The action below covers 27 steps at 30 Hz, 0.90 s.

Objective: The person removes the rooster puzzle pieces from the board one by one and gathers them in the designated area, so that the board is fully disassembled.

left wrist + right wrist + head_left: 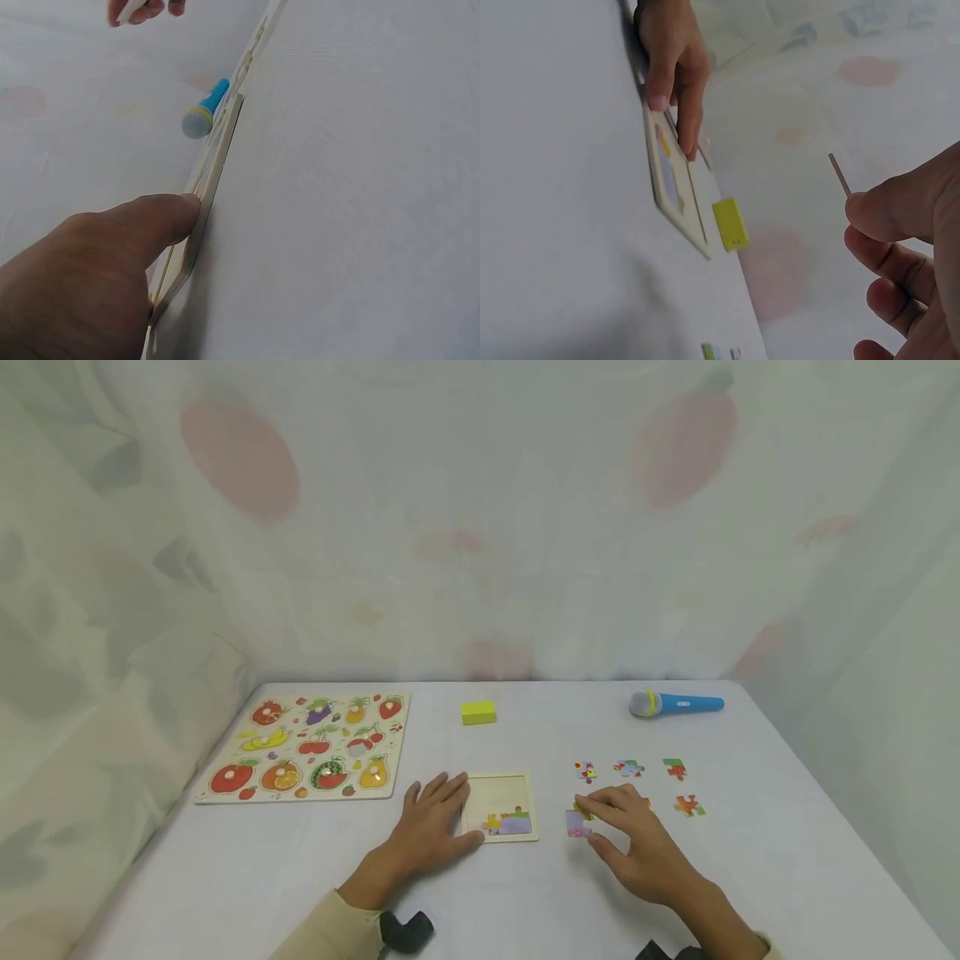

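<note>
My left hand (429, 831) rests along the left side of a small wooden puzzle tray (497, 790), thumb at its near corner and fingers fairly straight. Inside the tray, joined jigsaw pieces (514, 824) in purple, yellow and green lie along the near right part. To the right of the tray, my right hand (647, 853) pinches a purple jigsaw piece (576, 823) between thumb and fingertips. In the right wrist view the piece (839, 174) shows edge-on, raised off the table. Beyond that hand lie several loose jigsaw pieces (629, 768), one partly hidden by it.
A fruit peg puzzle board (397, 735) lies at the left of the white table. A yellow block (478, 713) sits behind the tray. At the back right is a blue toy microphone (686, 703). Patterned cloth (465, 568) hangs around the table.
</note>
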Tool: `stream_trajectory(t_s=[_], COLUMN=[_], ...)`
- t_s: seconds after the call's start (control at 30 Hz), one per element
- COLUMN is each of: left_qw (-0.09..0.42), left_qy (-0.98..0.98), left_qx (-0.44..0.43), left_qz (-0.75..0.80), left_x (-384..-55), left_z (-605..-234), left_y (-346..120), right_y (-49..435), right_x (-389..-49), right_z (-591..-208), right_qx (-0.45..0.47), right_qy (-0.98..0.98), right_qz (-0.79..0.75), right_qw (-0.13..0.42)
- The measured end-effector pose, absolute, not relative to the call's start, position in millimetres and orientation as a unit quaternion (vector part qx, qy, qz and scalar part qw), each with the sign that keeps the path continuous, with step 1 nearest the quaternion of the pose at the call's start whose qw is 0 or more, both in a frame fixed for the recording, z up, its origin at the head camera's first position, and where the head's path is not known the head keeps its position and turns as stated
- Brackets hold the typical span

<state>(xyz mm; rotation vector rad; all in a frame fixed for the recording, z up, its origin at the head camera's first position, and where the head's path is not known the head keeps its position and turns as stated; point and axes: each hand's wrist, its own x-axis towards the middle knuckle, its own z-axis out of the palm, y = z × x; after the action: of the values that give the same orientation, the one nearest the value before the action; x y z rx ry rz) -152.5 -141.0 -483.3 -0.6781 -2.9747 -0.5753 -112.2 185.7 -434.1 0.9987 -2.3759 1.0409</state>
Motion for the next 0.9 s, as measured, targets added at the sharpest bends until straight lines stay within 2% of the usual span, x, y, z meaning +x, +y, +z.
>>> stream_trajectory(t_s=[0.23, 0.67, 0.9], left_qw=[0.016, 0.027, 0.024], left_qy=[-0.959, -0.957, -0.957], left_qx=[-0.216, -0.22, -0.22], left_qz=[-0.185, -0.189, -0.185], left_x=[-153.0, -152.2, -152.5], left_z=[-483.0, -483.2, -483.4], left_y=[-141.0, -141.4, -141.1], right_y=[204.6, 222.7, 226.5], right_x=[-104.0, -97.3, -98.8], right_z=[-445.5, -464.6, -477.4], right_qx=[0.33, 0.351, 0.346], right_qy=[-0.854, -0.851, -0.859], right_qz=[0.363, 0.353, 0.346], right_qw=[0.173, 0.169, 0.149])
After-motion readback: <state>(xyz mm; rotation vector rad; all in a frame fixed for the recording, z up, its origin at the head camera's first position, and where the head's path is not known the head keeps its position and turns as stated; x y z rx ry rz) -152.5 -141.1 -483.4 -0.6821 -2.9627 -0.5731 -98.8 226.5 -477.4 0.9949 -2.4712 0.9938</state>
